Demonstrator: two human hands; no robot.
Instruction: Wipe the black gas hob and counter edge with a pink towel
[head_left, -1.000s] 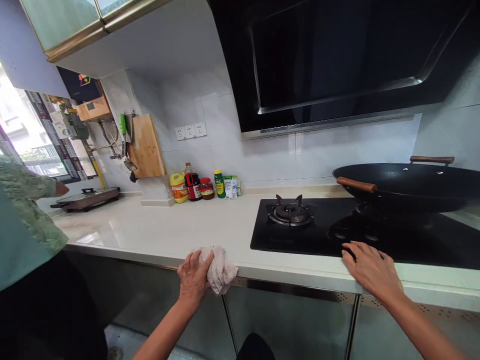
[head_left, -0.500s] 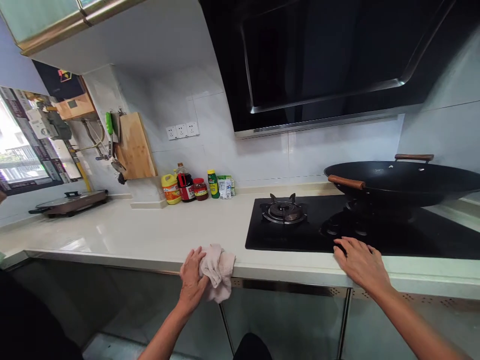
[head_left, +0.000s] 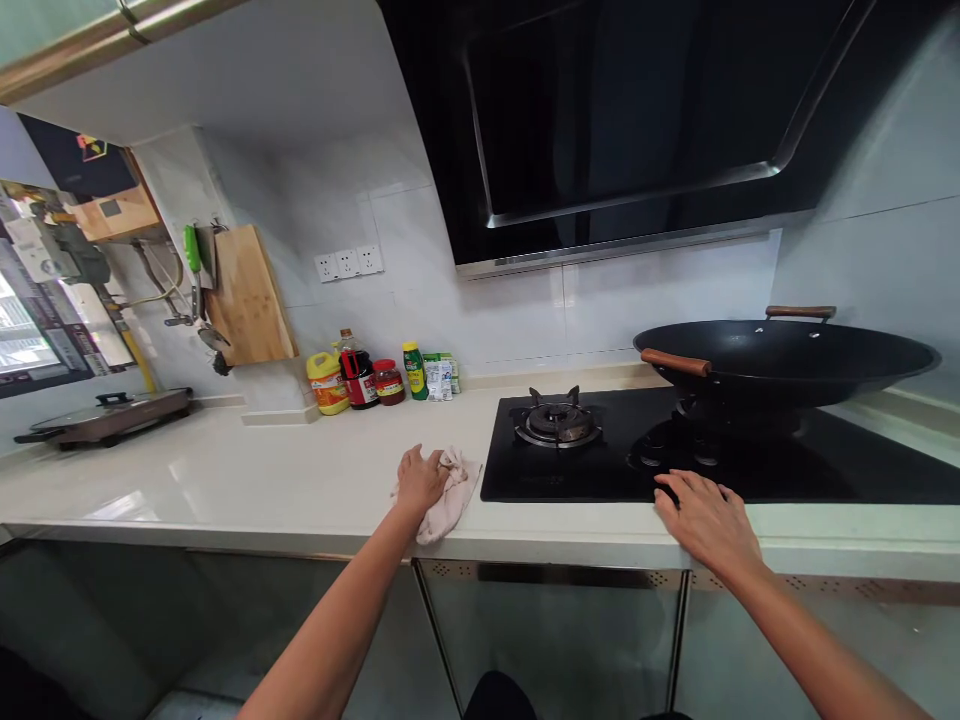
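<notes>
A pale pink cloth [head_left: 452, 497] lies bunched on the white countertop [head_left: 322, 480], left of the black gas hob [head_left: 585, 480]. My left hand [head_left: 421, 480] presses down on it with the fingers curled into its folds. Resting at the hob's front edge, my right hand [head_left: 709, 515] has its fingers spread and holds nothing. The hob's control knobs [head_left: 679, 455] are just beyond those fingertips. Over the right burner sits a large black wok [head_left: 787, 365] with wooden handles. The left burner [head_left: 559, 422] is bare.
Against the wall stand a yellow jug [head_left: 328, 383], a dark sauce bottle [head_left: 357, 375], a red-lidded jar [head_left: 388, 382], a green bottle [head_left: 414, 371] and packets [head_left: 440, 378]. A lidded electric pan [head_left: 112, 415] is far left, a cutting board [head_left: 249, 300] hangs nearby, and a range hood [head_left: 630, 130] overhangs.
My left hand has pushed the cloth from the counter's front edge farther back onto the top. My right hand stays at the hob's edge. The view has shifted slightly right.
</notes>
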